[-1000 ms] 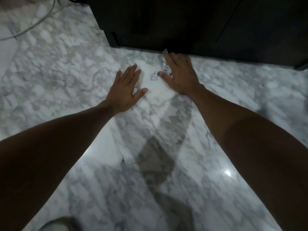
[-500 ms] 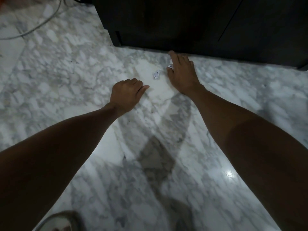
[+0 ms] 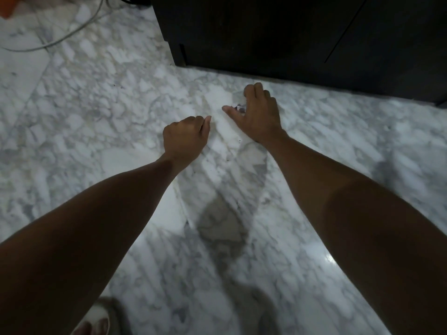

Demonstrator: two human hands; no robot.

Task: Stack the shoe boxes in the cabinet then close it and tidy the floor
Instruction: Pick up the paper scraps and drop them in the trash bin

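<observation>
Since cabinet (image 3: 302, 27) stands shut, dark doors flush, shoe boxes not in view, presumably inside, job looks down to tidying floor (image 3: 96, 112). Marble floor mostly bare near cabinet base. Right hand (image 3: 260, 117) low at cabinet foot, fingers curled over small crumpled scrap (image 3: 239, 108), thumb out to pinch it; grip half closed around it. Left hand (image 3: 185, 136) fisted just beside; whether it holds anything, cannot tell.

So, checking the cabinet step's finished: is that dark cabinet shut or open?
Shut, as far as visible: the cabinet fronts sit flush, with only a thin seam between doors.
</observation>
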